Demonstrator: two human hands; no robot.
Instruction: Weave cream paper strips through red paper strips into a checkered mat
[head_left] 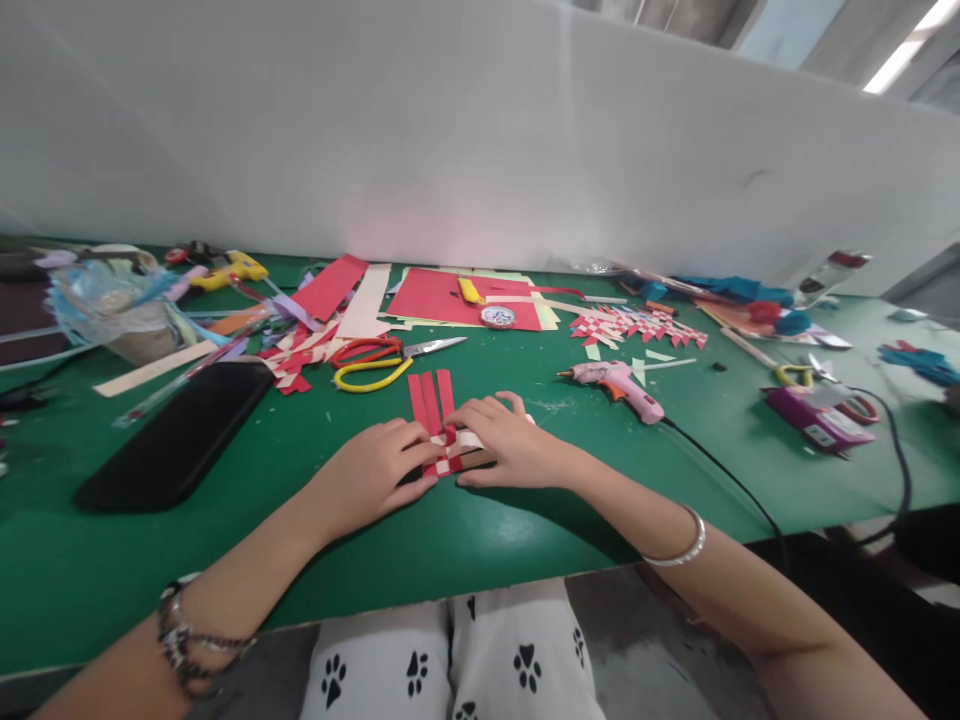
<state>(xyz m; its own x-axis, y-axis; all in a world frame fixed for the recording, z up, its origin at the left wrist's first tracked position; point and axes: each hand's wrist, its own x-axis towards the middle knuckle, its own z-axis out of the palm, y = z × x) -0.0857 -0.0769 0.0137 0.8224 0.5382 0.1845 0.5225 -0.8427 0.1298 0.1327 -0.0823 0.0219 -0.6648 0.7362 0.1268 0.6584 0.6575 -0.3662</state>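
Note:
Between my hands is a small piece of red and cream paper strips, woven in a check at its near end, with several red strips pointing away from me. My left hand grips its left edge, thumb and fingers closed on the weave. Fingers of my right hand press on the top and hold the cream strips on the right side. Both hands cover part of the weave. Just beyond, scissors with red and yellow handles lie on the green table.
A black phone lies at left near paper scraps. To the right rests a pink glue gun with its cord running off the edge. Behind are red sheets, finished-looking woven pieces and a purple box. A white partition stands behind.

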